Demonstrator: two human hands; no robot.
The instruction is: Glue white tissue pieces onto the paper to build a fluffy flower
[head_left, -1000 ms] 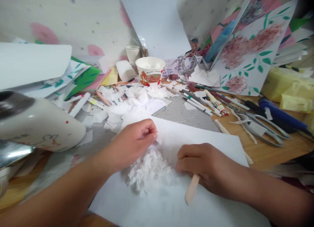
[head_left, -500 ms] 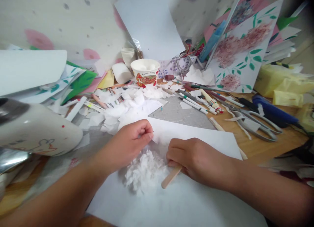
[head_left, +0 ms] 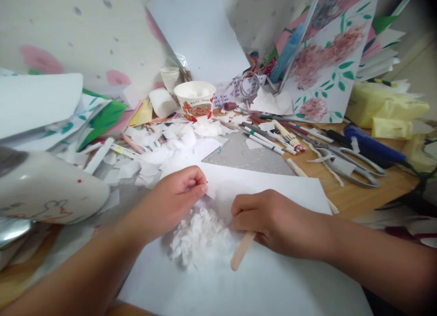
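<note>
A fluffy cluster of crumpled white paper bits (head_left: pixel 200 238) rests on a large white sheet (head_left: pixel 290 279). Just above the cluster, my left hand (head_left: pixel 180 193) is closed in a pinch, thumb against forefinger, on a small white paper piece (head_left: pixel 210 190) that shows at the fingertips. To the right of the cluster, my right hand (head_left: pixel 264 218) is wrapped round a flat wooden craft stick (head_left: pixel 243 251). One rounded end of the stick points down toward the sheet, and the rest is hidden in the fist.
Loose paper scraps (head_left: pixel 150 156) lie behind the sheet, before a printed paper bowl (head_left: pixel 195 99). Pens (head_left: pixel 262 140) and large scissors (head_left: pixel 351 163) are at right. A white bottle-like object (head_left: pixel 51 186) stands close at left. A flower picture (head_left: pixel 327 74) leans at back right.
The visible end of the craft stick has swung to a steeper angle below my right hand. My left hand keeps its pinch near the cluster. The whole view has shifted slightly.
</note>
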